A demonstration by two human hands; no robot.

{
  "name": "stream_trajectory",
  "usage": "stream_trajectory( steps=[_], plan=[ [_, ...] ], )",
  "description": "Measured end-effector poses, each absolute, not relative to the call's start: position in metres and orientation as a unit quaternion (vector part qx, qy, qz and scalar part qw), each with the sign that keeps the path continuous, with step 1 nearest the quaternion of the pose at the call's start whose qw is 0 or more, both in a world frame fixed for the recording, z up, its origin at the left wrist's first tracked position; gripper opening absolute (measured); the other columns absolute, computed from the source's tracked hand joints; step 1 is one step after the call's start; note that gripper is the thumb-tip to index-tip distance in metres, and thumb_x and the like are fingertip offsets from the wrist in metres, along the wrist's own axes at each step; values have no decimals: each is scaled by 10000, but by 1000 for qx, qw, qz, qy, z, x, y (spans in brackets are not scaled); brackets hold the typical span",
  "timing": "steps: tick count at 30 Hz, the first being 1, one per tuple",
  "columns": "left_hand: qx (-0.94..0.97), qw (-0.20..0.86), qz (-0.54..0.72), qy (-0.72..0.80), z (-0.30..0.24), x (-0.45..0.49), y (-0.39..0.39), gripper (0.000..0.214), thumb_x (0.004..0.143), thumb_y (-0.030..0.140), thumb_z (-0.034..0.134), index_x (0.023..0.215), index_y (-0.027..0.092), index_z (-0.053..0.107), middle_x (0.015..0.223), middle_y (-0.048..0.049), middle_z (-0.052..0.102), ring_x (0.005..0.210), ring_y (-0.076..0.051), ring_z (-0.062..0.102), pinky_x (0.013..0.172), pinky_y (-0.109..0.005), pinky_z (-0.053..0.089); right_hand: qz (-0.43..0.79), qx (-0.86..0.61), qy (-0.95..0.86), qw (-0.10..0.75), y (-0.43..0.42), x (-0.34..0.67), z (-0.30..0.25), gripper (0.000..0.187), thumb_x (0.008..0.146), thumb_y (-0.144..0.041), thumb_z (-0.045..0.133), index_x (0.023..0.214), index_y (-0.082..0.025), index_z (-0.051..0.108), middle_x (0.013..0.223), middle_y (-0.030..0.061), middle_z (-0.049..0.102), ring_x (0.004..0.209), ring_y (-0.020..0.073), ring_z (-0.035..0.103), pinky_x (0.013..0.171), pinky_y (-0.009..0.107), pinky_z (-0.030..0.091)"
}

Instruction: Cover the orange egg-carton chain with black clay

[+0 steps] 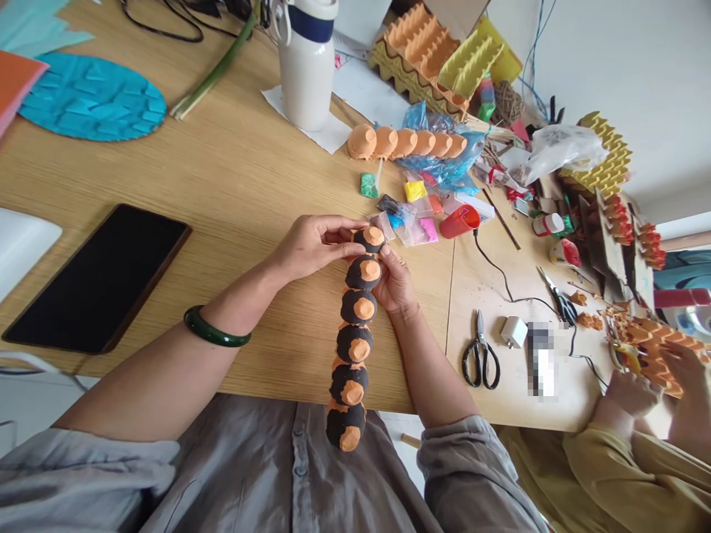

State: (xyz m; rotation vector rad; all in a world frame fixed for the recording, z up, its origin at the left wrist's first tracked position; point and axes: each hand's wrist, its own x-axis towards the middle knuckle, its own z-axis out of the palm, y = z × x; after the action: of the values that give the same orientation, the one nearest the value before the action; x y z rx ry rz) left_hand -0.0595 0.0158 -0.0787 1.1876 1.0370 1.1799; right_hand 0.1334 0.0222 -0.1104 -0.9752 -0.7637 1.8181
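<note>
Left hand (326, 240) and right hand (395, 277) pinch the strip (353, 344), six bumps (352, 307) already mostly black; the row (406, 141) beyond it is plain orange.

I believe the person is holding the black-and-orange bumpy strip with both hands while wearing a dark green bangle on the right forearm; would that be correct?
Not quite: the head view shows the dark green bangle on the left forearm, not the right. The left hand and right hand do both hold the black-and-orange bumpy strip.
</note>
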Motion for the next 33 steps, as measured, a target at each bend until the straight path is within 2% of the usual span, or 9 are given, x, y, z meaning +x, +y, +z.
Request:
stream_trajectory(
  steps=[2, 5, 7, 11, 14, 23, 25, 29, 33],
  plan=[
    [479, 572, 503, 436, -79, -58, 15, 637, 645, 525, 1029, 1150, 161, 894, 1082, -101, 860, 1010, -263, 782, 940, -369, 661, 741, -391, -301, 455, 22, 134, -109, 222, 847, -421, 864, 972, -259, 779, 873, -12, 839, 734, 183, 749, 718, 329, 647],
    [420, 620, 509, 424, -78, -55, 15, 673, 623, 499, 1048, 1191, 180, 877, 1186, -106, 856, 1088, -282, 790, 955, -380, 667, 749, -399, -276, 452, 23, 132, -106, 202, 902, -420, 810, 1011, -254, 781, 940, -2, 850, 819, 193, 777, 837, 353, 662],
    [370, 657, 515, 408, -78, -53, 15, 677, 627, 509, 1046, 1195, 185, 867, 1169, -101, 858, 1057, -267, 797, 930, -372, 668, 751, -402, -260, 454, 24, 132, -104, 181, 928, -403, 772, 1024, -250, 786, 963, 2, 852, 867, 192, 779, 872, 345, 654],
    [315, 715, 494, 381, -82, -52, 15, 542, 691, 624, 991, 949, 163, 872, 1030, -101, 857, 912, -214, 782, 823, -305, 635, 760, -385, -264, 453, 23, 131, -103, 164, 891, -363, 785, 1005, -244, 791, 926, -11, 842, 833, 172, 751, 806, 295, 637],
    [314, 728, 473, 384, -86, -51, 14, 468, 679, 588, 1011, 850, 181, 855, 979, -88, 851, 874, -202, 747, 733, -271, 588, 759, -369, -288, 453, 21, 131, -104, 195, 863, -367, 813, 1016, -253, 772, 930, -14, 836, 852, 183, 748, 816, 306, 635],
    [278, 753, 453, 388, -87, -48, 11, 462, 664, 572, 1001, 896, 207, 840, 967, -54, 832, 938, -217, 736, 774, -310, 567, 776, -375, -269, 430, 21, 134, -106, 278, 882, -459, 832, 1043, -244, 763, 956, -3, 846, 881, 210, 769, 860, 353, 645],
    [260, 761, 449, 390, -87, -46, 10, 463, 669, 585, 996, 881, 208, 831, 948, -51, 825, 924, -218, 735, 761, -309, 562, 773, -377, -277, 427, 21, 135, -106, 259, 867, -446, 852, 1007, -241, 776, 942, -1, 846, 875, 209, 769, 859, 349, 642],
    [208, 771, 455, 395, -86, -43, 7, 476, 615, 577, 1035, 822, 208, 817, 887, -39, 810, 843, -190, 708, 729, -286, 552, 759, -377, -307, 434, 18, 136, -106, 211, 791, -393, 914, 855, -237, 787, 814, -16, 814, 751, 179, 717, 759, 308, 618],
    [225, 772, 453, 384, -86, -42, 5, 447, 646, 571, 1020, 832, 214, 824, 935, -46, 827, 924, -208, 735, 791, -293, 576, 753, -377, -295, 451, 16, 133, -104, 250, 769, -440, 935, 846, -251, 790, 809, -17, 819, 753, 185, 727, 759, 318, 637]
  ],
)
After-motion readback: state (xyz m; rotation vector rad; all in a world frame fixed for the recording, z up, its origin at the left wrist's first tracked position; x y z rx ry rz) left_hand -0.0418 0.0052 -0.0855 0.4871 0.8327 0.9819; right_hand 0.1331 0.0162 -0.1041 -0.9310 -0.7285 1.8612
